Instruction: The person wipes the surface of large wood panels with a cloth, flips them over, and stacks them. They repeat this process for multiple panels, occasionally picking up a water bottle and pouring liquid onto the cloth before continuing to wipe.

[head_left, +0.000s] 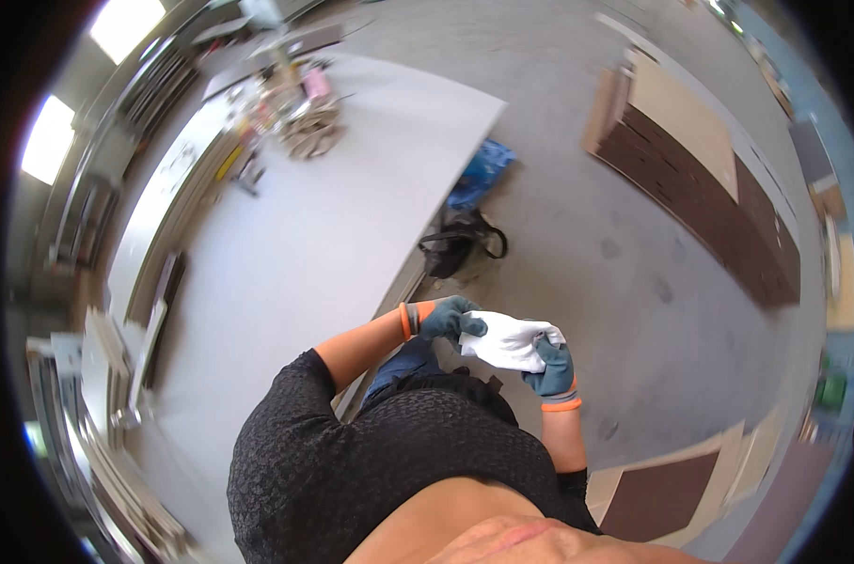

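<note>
A white cloth (508, 340) is stretched between my two hands, in front of my body and beyond the edge of the large white table. My left hand (450, 318), in a grey-green work glove with an orange cuff, pinches the cloth's left end. At its right end, my right hand (551, 368), gloved the same way, grips a bunched part of it. The cloth looks folded or crumpled, and its far side is hidden.
The white table (352, 188) spreads to my left, with a cluttered heap of cloths and small items (305, 117) on it. A black bag (457, 244) and a blue plastic bag (483, 174) lie beside it. Stacked brown panels (695, 183) stand at right.
</note>
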